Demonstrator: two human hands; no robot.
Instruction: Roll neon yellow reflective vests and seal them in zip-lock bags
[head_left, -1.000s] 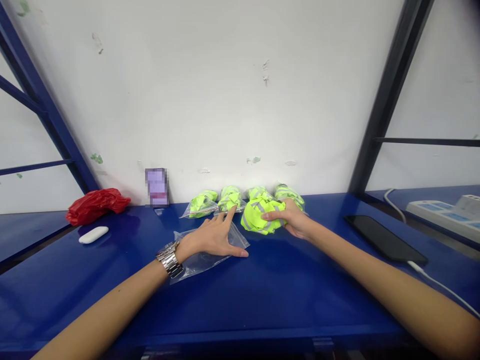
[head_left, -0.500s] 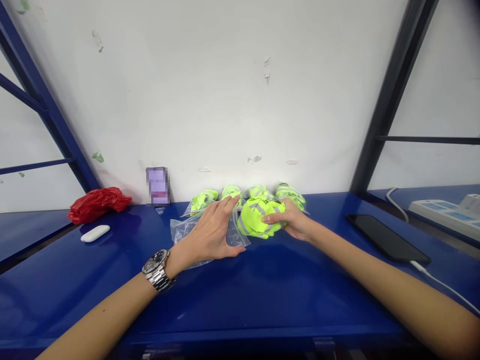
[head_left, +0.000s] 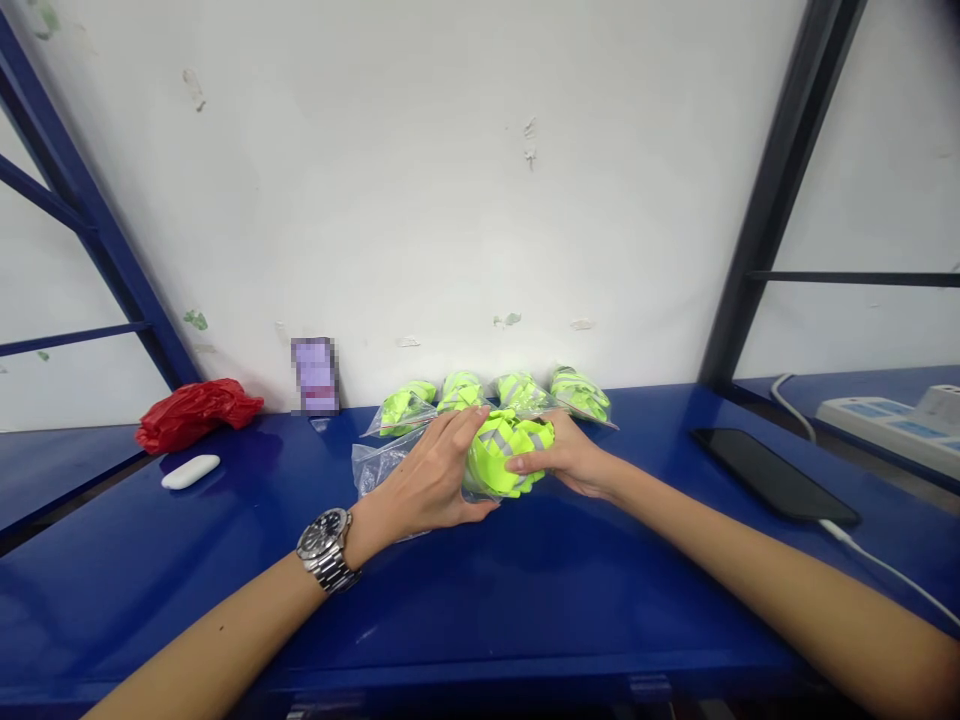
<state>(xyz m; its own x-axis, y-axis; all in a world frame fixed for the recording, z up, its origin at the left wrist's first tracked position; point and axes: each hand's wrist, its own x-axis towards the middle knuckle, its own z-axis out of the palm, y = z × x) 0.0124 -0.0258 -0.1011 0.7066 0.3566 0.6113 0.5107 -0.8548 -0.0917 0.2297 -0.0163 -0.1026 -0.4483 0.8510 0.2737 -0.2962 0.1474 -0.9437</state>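
My right hand (head_left: pixel 574 457) grips a bundled fluorescent yellow-green reflective vest (head_left: pixel 504 462) with grey stripes, thumb on its near side. A clear plastic bag (head_left: pixel 375 462) lies under and beside my left hand (head_left: pixel 433 478), which wears a metal watch on the wrist. The fingers and thumb of that hand curve around the bag's mouth, and the left end of the vest sits at that mouth. How far the vest reaches inside is hidden by my left hand. Behind them, several similar vests in clear bags (head_left: pixel 577 392) stand in a row along the wall.
On the blue table (head_left: pixel 480 600), a red plastic bag (head_left: pixel 199 412) and a white earphone case (head_left: pixel 190 471) lie at left. A blurred phone (head_left: pixel 316 376) leans against the wall. At right are a black phone (head_left: pixel 772 475) with a white cable and a white power strip (head_left: pixel 889 428).
My right hand has moved left with the vest, bringing it against the bag's mouth at my left hand. My left hand has shifted slightly right with the bag.
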